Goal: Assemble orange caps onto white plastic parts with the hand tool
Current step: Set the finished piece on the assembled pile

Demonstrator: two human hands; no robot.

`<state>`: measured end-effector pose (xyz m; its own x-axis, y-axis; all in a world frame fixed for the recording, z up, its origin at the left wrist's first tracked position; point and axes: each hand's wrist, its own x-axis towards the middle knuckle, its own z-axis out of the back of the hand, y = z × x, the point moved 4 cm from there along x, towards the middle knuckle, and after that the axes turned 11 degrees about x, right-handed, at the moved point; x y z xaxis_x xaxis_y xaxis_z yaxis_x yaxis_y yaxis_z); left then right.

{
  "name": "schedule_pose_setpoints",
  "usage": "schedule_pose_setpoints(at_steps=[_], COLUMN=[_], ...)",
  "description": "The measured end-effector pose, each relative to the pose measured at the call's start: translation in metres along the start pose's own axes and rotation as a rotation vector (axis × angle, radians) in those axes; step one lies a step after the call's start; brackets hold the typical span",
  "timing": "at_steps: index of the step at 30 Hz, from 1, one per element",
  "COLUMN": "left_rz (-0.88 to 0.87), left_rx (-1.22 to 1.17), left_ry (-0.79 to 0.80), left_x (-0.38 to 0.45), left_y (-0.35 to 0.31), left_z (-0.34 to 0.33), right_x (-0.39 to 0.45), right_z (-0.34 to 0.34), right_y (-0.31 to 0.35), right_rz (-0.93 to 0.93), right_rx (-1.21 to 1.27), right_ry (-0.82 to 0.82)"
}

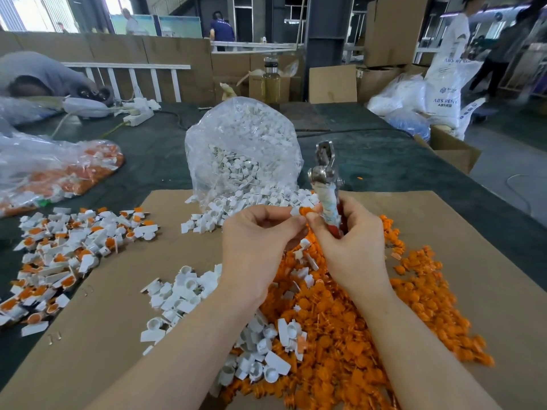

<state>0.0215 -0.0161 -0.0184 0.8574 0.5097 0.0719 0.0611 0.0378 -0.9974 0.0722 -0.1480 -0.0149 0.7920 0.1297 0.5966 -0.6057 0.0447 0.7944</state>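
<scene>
My left hand [260,232] pinches a small white plastic part [295,211] at its fingertips. My right hand [346,232] grips the taped handle of a metal hand tool [325,173], whose jaws point up and away, and its thumb and forefinger pinch an orange cap [306,211] against the white part. Both hands hover above a heap of loose orange caps [370,321] on a cardboard sheet [118,335]. Loose white parts [183,291] lie to the left of that heap.
A clear bag of white parts [242,149] stands behind my hands, spilling onto the cardboard. A pile of assembled white-and-orange pieces [65,255] lies at the left, with a bag of more pieces [59,170] behind it. Cardboard boxes and white sacks [441,93] stand at the right.
</scene>
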Motion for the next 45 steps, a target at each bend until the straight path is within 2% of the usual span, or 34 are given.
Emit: schedule_pose_setpoints(at_steps=[12,20,35,45], left_rz=[-0.066,-0.051,-0.089,-0.121], left_rx=[0.124,0.186,0.138,0.099], left_ry=[-0.068,-0.128,-0.104,-0.091], left_x=[-0.003,0.001,0.007,0.012], left_y=[-0.002,0.000,-0.002,-0.001], left_z=[0.000,0.004,0.010,0.011], right_x=[0.001,0.003,0.006,0.004], right_z=[0.000,-0.007,0.019,0.016], right_y=[0.002,-0.008,-0.011,-0.008], right_rz=[-0.002,-0.115,-0.436,-0.415], right_rx=[-0.008,-0.011,-0.061,-0.061], right_ry=[0.013,0.169,0.670,0.734])
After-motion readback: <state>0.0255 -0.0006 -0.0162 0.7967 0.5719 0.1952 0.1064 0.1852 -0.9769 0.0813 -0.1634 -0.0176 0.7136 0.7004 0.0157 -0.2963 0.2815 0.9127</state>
